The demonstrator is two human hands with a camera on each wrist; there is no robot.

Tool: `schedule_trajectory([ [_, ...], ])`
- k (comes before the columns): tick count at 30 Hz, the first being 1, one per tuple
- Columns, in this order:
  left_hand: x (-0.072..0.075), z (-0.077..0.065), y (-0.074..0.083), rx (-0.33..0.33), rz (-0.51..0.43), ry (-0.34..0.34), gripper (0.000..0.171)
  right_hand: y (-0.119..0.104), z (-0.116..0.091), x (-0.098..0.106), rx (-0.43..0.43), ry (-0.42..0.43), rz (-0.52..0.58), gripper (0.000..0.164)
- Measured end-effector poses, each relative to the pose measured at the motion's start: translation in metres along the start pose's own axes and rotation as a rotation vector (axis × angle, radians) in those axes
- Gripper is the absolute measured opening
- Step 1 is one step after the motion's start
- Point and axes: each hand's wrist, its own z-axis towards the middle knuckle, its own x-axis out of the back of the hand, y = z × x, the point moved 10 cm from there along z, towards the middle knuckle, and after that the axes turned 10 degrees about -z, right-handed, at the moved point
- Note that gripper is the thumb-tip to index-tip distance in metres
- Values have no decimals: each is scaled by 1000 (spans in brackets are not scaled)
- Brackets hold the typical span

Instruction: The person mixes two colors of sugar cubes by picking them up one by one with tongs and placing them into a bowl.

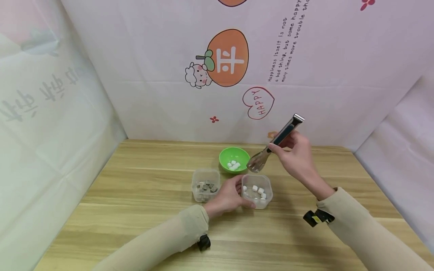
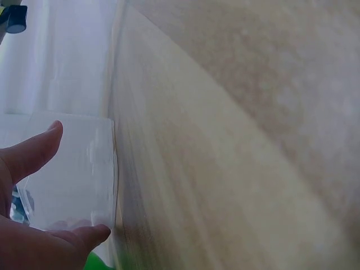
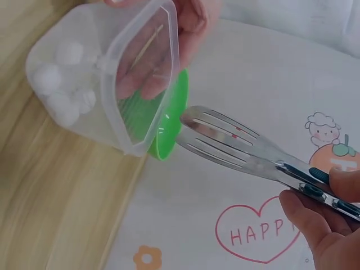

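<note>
My right hand pinches a pair of metal tongs with dark grip panels. Their slotted tips point down and left, above the far side of a clear plastic box, with nothing showing between them. Several small white cubes lie inside that box. Against its left side rests my left hand, thumb at the near side and fingers at the far side, holding it on the table. A green bowl behind the box contains several more white cubes.
Left of my left hand stands a second clear box with several grey cube-like pieces. All of these stand on a wooden table. A printed cloth hangs along the table's back edge, with white cloth at both sides.
</note>
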Motion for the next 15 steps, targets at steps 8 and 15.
schedule_trajectory([
  [8,0,0,0,-12,1,-11,97,-6,-22,5,58,-25,-40,23],
  [15,1,0,0,-19,12,-12,96,-2,-34,-5,63,-49,-67,23],
])
